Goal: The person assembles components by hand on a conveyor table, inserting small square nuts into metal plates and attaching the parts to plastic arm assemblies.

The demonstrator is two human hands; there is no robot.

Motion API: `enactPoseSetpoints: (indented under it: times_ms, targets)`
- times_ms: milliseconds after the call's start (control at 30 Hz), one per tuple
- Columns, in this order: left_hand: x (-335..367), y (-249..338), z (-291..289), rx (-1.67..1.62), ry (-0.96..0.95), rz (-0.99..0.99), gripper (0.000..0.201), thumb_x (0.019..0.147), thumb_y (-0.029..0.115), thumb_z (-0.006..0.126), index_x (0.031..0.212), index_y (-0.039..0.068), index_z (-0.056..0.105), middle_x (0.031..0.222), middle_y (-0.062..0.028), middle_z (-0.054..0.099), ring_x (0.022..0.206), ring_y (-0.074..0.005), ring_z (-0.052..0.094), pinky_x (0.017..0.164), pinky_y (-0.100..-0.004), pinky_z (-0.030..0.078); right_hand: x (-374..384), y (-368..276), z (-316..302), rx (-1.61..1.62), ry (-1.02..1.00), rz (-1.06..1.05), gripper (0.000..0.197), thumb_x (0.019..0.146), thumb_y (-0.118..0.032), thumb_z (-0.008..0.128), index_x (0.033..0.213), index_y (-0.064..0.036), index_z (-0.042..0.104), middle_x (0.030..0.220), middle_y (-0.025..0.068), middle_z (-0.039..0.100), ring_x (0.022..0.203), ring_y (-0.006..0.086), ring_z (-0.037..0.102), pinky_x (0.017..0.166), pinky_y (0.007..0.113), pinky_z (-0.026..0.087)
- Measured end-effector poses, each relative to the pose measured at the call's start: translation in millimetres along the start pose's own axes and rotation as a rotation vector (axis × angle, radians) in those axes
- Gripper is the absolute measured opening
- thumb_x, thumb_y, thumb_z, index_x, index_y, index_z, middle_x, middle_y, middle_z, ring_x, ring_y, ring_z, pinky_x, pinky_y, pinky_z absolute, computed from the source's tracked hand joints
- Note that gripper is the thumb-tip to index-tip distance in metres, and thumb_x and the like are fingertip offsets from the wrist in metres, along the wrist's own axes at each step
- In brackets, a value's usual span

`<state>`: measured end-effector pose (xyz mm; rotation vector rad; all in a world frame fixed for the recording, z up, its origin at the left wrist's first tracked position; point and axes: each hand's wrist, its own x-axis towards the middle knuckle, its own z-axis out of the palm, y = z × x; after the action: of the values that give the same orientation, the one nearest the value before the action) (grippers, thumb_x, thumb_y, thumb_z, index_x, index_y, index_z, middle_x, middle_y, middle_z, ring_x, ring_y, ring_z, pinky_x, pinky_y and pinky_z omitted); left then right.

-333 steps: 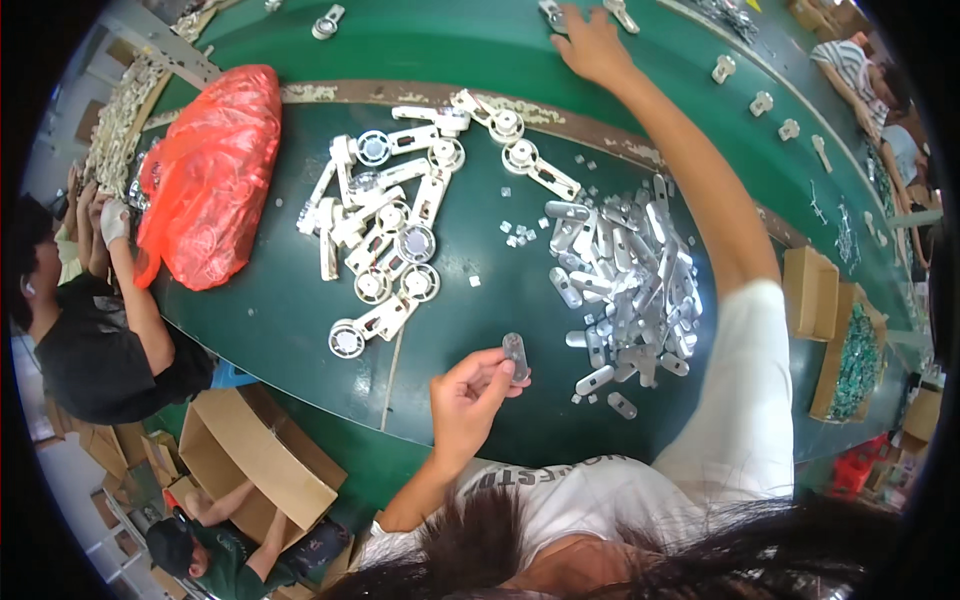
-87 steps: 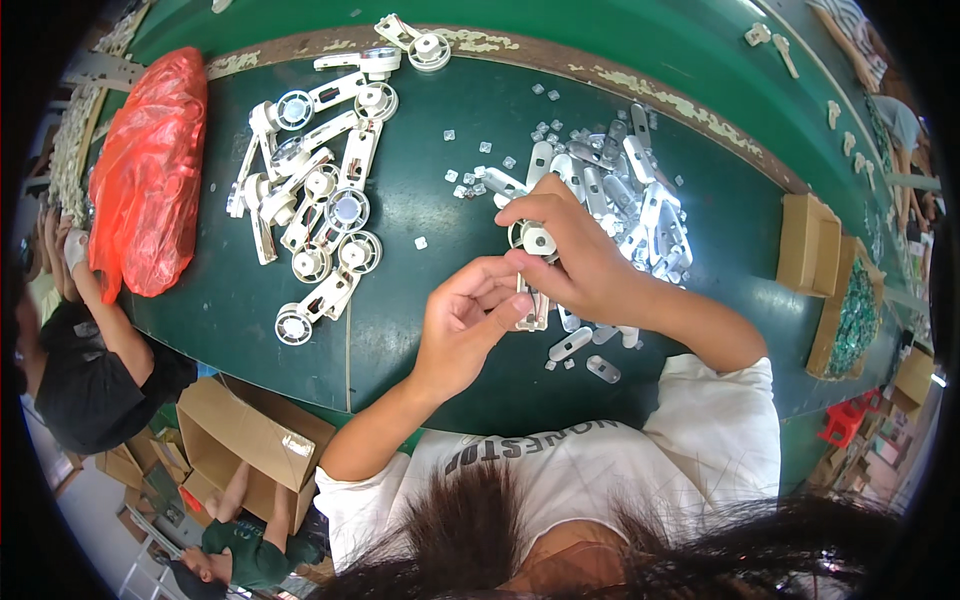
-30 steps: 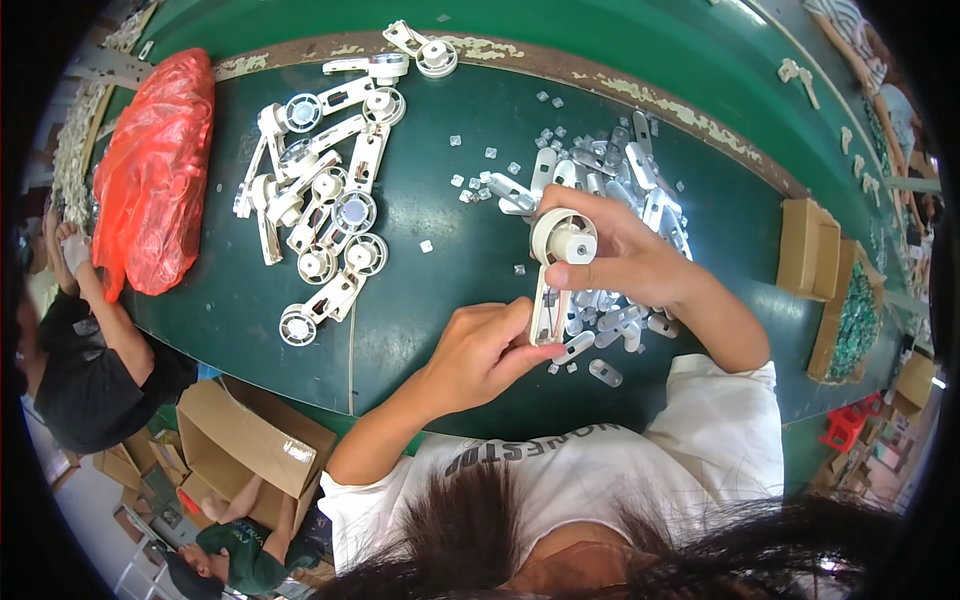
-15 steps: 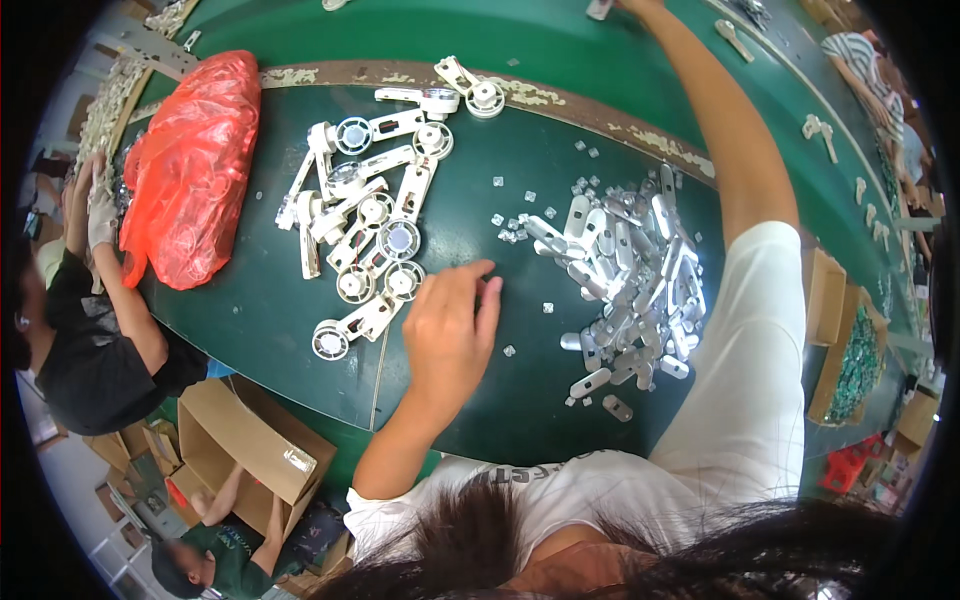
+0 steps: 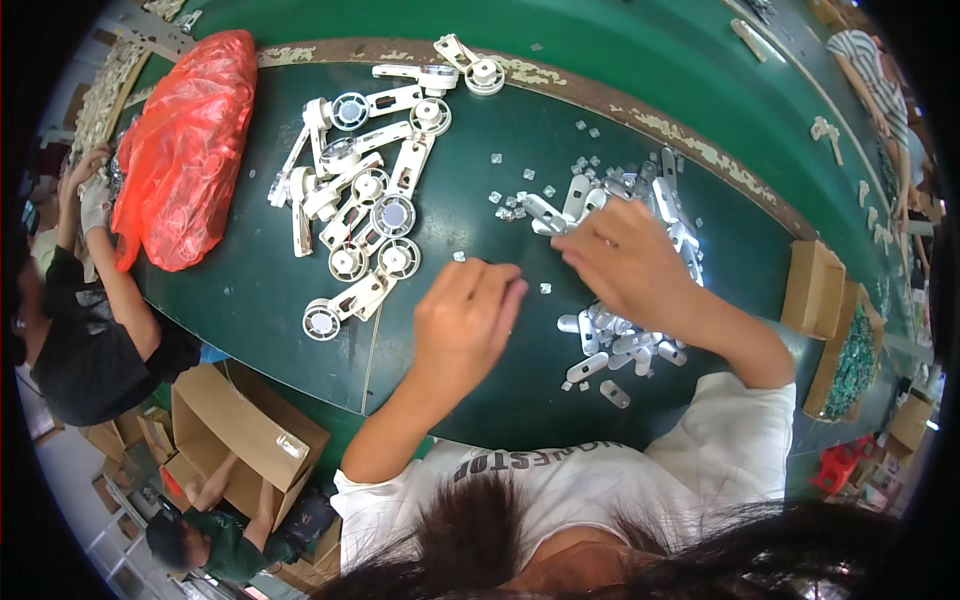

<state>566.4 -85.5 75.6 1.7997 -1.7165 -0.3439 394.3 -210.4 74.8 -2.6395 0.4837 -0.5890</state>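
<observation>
My left hand [image 5: 462, 318] is over the middle of the green worktable, fingers curled and thumb pressed against them; what they hold, if anything, is hidden. A small clear plastic piece [image 5: 459, 256] lies just past its knuckles, and another clear piece [image 5: 545, 288] sits between my hands. My right hand [image 5: 632, 262] is bent over the heap of silver oval covers [image 5: 630, 345], its fingers drawn together. Its fingertips come close to a silver oval cover [image 5: 543, 213] at the heap's left edge; I cannot see anything between them.
White fan-headed parts [image 5: 395, 215] lie clustered left of my hands, beside a red plastic bag [image 5: 190, 150]. Past a worn ledge [image 5: 690, 150] runs a green belt [image 5: 640, 50]. Cardboard boxes [image 5: 812, 290] stand at right. Co-workers [image 5: 85, 330] are at left, lower left and far right.
My right hand has come back from the far belt, where it held a small pale piece, to the silver heap. My left hand's fingers have curled in. The view has shifted slightly.
</observation>
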Motion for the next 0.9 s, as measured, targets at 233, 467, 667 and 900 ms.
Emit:
enactPoseSetpoints:
  times_ms: [233, 467, 667, 900]
  targets:
    - [15, -8, 2, 0.025, 0.138, 0.031, 0.022, 0.077, -0.001, 0.063, 0.098, 0.003, 0.061, 0.081, -0.0101, 0.055, 0.073, -0.0266, 0.052, 0.063, -0.0355, 0.044, -24, -19, 20, -0.020, -0.179, -0.056, 0.023, 0.069, -0.011, 0.070, 0.090, -0.0036, 0.062, 0.083, 0.0050, 0.055, 0.077, 0.0227, 0.052, 0.064, 0.036, 0.043]
    - [45, 4, 5, 0.317, -0.100, 0.295, 0.032, 0.072, 0.008, 0.067, 0.104, 0.008, 0.063, 0.101, -0.0041, 0.056, 0.088, -0.0216, 0.054, 0.071, -0.0330, 0.044, -29, -15, -13, 0.536, -0.094, 0.230, 0.005, 0.080, -0.004, 0.062, 0.083, -0.0036, 0.058, 0.092, 0.0104, 0.060, 0.081, 0.0207, 0.059, 0.068, 0.030, 0.047]
    - [69, -23, 13, 0.378, -0.231, 0.506, 0.024, 0.070, 0.012, 0.063, 0.094, 0.009, 0.066, 0.096, -0.0003, 0.061, 0.091, -0.0191, 0.054, 0.073, -0.0317, 0.040, -34, -7, -14, 1.156, 0.096, 0.513, 0.007, 0.082, 0.004, 0.062, 0.089, 0.0046, 0.062, 0.091, 0.0071, 0.061, 0.081, 0.0105, 0.059, 0.069, 0.024, 0.049]
    - [41, -1, 8, 0.145, 0.213, 0.496, 0.019, 0.068, 0.002, 0.067, 0.086, 0.007, 0.067, 0.079, -0.0071, 0.062, 0.054, -0.0176, 0.056, 0.042, -0.0263, 0.042, -34, -7, -22, 1.333, 0.231, 0.590, 0.011, 0.081, 0.007, 0.061, 0.092, 0.0066, 0.062, 0.093, 0.0107, 0.061, 0.085, 0.0130, 0.060, 0.078, 0.026, 0.050]
